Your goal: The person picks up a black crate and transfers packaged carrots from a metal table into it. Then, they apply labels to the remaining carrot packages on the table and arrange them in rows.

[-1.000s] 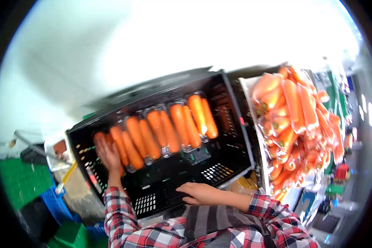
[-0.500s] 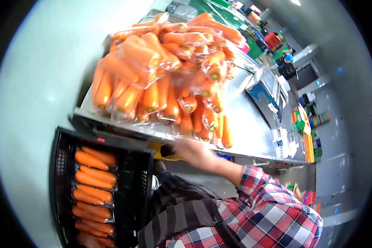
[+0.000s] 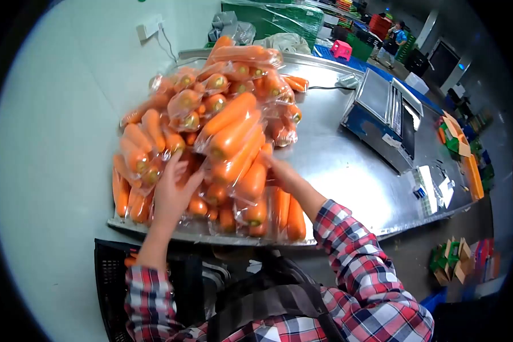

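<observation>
A large heap of carrots in clear plastic bags (image 3: 216,85) lies on a metal table (image 3: 336,165). My left hand (image 3: 175,185) is at the front left of the heap, fingers apart and curved, close to the bagged carrots. On the heap's right side, my right hand (image 3: 276,168) touches a bag of carrots (image 3: 239,139); its fingertips are partly hidden by the bag, so its grip is unclear. Along the table's front edge lie more carrots (image 3: 295,219).
A scale (image 3: 382,119) stands right of the heap, with papers (image 3: 430,191) nearer the table's right end. Below the front left edge is a black crate (image 3: 113,279). A pink stool (image 3: 341,50) and a person (image 3: 394,43) are far back.
The view has swung up from the crate towards the table. Both my hands are now at the heap; my right hand was below the table edge, and the bag beside it now lies tilted on top.
</observation>
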A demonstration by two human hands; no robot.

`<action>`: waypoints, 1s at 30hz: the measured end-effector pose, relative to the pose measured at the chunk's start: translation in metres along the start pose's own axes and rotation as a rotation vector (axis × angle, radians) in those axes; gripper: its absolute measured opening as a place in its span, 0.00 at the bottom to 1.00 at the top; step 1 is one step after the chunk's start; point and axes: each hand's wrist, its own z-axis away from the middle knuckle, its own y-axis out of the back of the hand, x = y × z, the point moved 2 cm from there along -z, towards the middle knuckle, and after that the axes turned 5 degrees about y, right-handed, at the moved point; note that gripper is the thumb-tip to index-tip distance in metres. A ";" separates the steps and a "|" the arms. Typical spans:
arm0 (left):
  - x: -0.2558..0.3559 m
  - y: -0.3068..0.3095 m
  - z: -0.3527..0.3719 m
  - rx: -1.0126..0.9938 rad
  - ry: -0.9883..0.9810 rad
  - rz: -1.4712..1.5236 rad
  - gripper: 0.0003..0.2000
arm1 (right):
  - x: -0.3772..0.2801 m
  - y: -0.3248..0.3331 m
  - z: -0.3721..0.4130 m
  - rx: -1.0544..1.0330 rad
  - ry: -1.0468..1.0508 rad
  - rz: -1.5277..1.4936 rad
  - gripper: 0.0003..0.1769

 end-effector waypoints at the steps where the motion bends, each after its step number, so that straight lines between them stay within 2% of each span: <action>1: 0.013 -0.022 -0.036 -0.058 0.115 0.075 0.34 | -0.008 -0.006 0.002 -0.033 0.027 0.029 0.31; 2: 0.037 -0.033 -0.060 -0.116 0.090 -0.187 0.36 | -0.013 -0.008 0.000 0.043 -0.006 0.053 0.30; 4: 0.049 -0.057 -0.102 -0.272 0.294 -0.183 0.36 | -0.015 -0.006 -0.005 0.049 -0.042 -0.020 0.29; 6: 0.059 -0.058 -0.116 -0.459 0.507 -0.031 0.34 | -0.021 -0.011 0.002 -0.051 0.025 -0.212 0.28; 7: 0.062 -0.060 -0.119 -0.552 0.619 0.049 0.33 | -0.021 -0.011 0.000 -0.095 -0.012 -0.359 0.26; 10: 0.056 -0.069 -0.120 -0.506 0.784 0.213 0.30 | -0.017 -0.002 -0.010 -0.088 -0.073 -0.425 0.25; 13: 0.051 -0.077 -0.119 -0.498 0.642 0.283 0.27 | -0.001 0.006 -0.022 -0.143 -0.035 -0.388 0.25; 14: 0.050 -0.076 -0.118 -0.507 0.600 0.303 0.26 | -0.007 0.006 -0.010 -0.099 -0.035 -0.399 0.26; 16: 0.051 -0.077 -0.106 -0.373 0.477 0.284 0.23 | -0.024 0.018 0.012 -0.014 -0.014 -0.401 0.27; 18: 0.042 -0.080 -0.090 -0.373 0.453 0.377 0.24 | -0.001 0.058 0.018 -0.062 -0.068 -0.479 0.29; 21: 0.068 -0.116 -0.037 -0.481 0.562 0.734 0.24 | 0.013 0.138 0.070 0.005 -0.044 -0.528 0.29; 24: 0.089 -0.191 0.024 -0.590 0.749 1.022 0.24 | 0.033 0.219 0.127 0.244 -0.029 -0.434 0.28; 26: 0.080 -0.257 0.061 -0.688 0.726 0.975 0.25 | 0.034 0.258 0.161 0.437 -0.032 -0.388 0.27; 28: 0.070 -0.320 0.085 -0.733 0.707 0.749 0.27 | 0.055 0.312 0.183 0.525 -0.023 -0.357 0.26; 30: 0.052 -0.381 0.108 -0.719 0.605 0.678 0.30 | 0.074 0.367 0.200 0.543 -0.061 -0.134 0.23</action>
